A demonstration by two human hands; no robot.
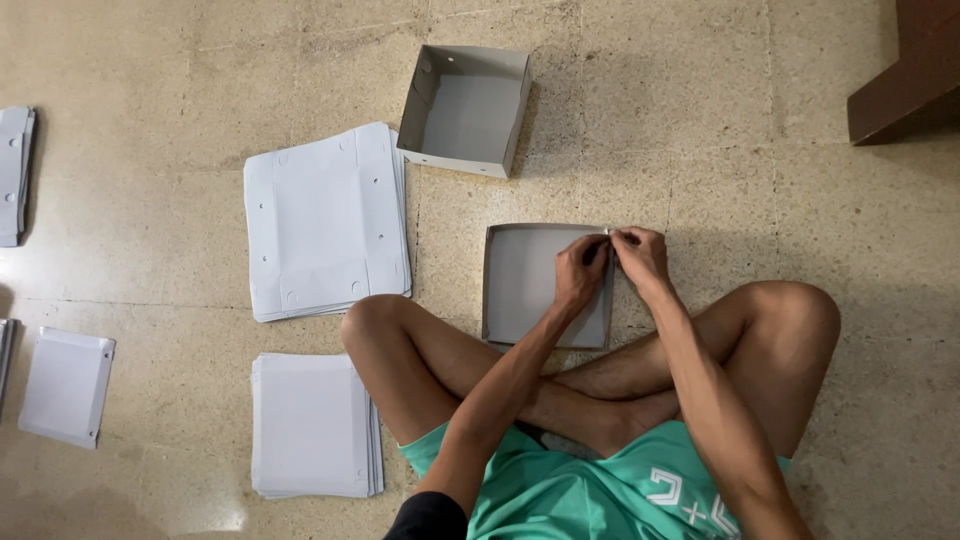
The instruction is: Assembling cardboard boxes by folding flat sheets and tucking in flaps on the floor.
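Head view: both hands (612, 262) pinch shallow grey box (528, 285) corner; beige stone floor (700, 130), flat card stacks (325, 220) nearby.

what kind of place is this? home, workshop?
Probably a room in a home used for hand work, not a fitted workshop. The person sits cross-legged on a bare stone floor, folding a shallow box; stacks of flat cardboard sheets lie around, and a dark wooden furniture corner shows.
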